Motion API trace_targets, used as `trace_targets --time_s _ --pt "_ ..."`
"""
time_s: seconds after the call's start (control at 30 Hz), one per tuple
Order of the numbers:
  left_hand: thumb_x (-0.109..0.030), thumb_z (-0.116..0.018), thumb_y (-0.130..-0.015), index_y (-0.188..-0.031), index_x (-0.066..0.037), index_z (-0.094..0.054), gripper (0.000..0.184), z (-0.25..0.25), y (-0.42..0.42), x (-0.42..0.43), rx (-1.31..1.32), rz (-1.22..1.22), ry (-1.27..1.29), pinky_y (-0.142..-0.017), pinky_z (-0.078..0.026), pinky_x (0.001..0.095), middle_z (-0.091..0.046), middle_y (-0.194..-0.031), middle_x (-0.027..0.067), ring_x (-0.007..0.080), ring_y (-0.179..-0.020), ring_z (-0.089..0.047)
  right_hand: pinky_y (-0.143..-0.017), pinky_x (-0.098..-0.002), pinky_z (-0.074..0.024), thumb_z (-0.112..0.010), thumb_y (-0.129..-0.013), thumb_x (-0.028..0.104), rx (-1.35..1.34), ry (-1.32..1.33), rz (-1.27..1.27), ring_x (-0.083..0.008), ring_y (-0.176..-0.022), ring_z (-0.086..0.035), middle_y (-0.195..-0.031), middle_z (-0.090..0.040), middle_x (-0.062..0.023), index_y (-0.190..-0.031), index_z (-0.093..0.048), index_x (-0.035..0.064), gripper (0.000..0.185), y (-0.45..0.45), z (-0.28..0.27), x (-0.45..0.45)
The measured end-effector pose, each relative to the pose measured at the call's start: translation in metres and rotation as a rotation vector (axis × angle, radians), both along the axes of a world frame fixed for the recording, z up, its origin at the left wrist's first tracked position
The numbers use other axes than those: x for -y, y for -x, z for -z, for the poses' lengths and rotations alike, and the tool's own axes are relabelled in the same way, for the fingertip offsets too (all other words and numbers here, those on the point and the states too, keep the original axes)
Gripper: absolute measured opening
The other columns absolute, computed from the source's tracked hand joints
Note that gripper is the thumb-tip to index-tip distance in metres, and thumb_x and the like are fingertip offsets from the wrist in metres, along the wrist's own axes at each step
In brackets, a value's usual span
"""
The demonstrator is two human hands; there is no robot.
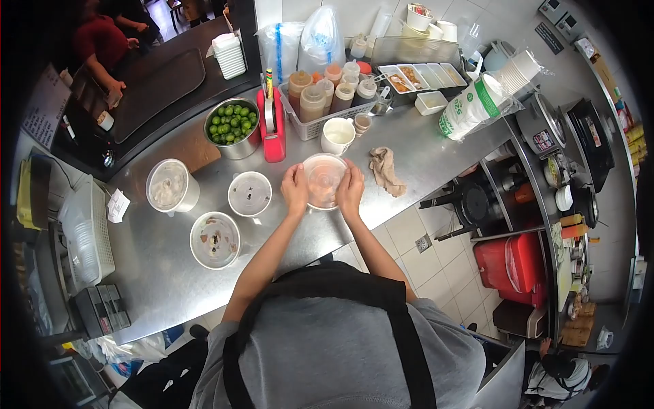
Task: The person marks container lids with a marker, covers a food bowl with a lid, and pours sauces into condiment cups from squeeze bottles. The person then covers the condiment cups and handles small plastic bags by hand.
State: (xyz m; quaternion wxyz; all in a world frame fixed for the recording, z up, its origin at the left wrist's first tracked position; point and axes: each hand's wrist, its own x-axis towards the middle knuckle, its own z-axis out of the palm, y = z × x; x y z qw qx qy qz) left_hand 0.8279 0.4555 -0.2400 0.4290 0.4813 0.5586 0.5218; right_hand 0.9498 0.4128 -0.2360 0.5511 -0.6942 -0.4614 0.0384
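Observation:
Both my hands are around a round lidded tub with reddish contents on the steel counter. My left hand presses its left rim and my right hand its right rim, fingers curled against the edge. Left of them stand a lidded bowl with dark bits, another lidded bowl with reddish and dark pieces, and a taller white tub with pale contents under a clear lid. A white mug is just behind the held tub, and a crumpled brown cloth lies to the right.
Behind are a pot of green limes, a red tape dispenser, a basket of sauce bottles and a topping tray. Bagged cups lie at the right. One person stands beyond the pass, another at the lower right.

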Motion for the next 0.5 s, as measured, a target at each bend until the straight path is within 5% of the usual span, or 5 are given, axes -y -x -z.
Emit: trace_targets --time_s 0.1,0.3,0.5 --pt "-0.024 -0.057 -0.089 -0.099 0.004 -0.063 0.03 0.002 0.004 0.004 0.007 0.017 -0.045 -0.069 -0.045 0.0271 -0.065 -0.082 0.0088 0.0112 -0.074 -0.057 -0.085 -0.0387 -0.0407 -0.045 -0.092 0.015 -0.087 0.017 -0.045 -0.0319 -0.094 -0.052 -0.1 -0.057 -0.0186 -0.111 -0.058 -0.0011 0.028 0.003 -0.005 0.008" --pt "-0.023 -0.062 -0.087 -0.094 0.005 -0.064 0.029 -0.005 0.017 0.016 -0.078 0.084 0.0 -0.061 -0.044 0.0229 -0.064 -0.073 0.0043 0.0071 -0.066 -0.054 -0.065 -0.0296 -0.0428 -0.065 -0.083 0.02 -0.306 0.115 -0.104 -0.0183 -0.071 -0.053 -0.08 -0.057 -0.011 -0.09 -0.066 -0.0029 0.025 0.0 -0.015 0.02" --pt "-0.018 -0.064 -0.086 -0.088 0.003 -0.065 0.021 0.014 0.029 0.019 0.034 0.173 0.073 -0.058 -0.042 0.0185 -0.062 -0.072 0.0004 0.0034 -0.063 -0.052 -0.053 -0.0226 -0.0372 -0.07 -0.079 0.02 -0.551 0.121 -0.178 -0.0072 -0.058 -0.045 -0.065 -0.054 -0.0016 -0.078 -0.064 -0.0028 0.024 -0.007 0.007 0.023"
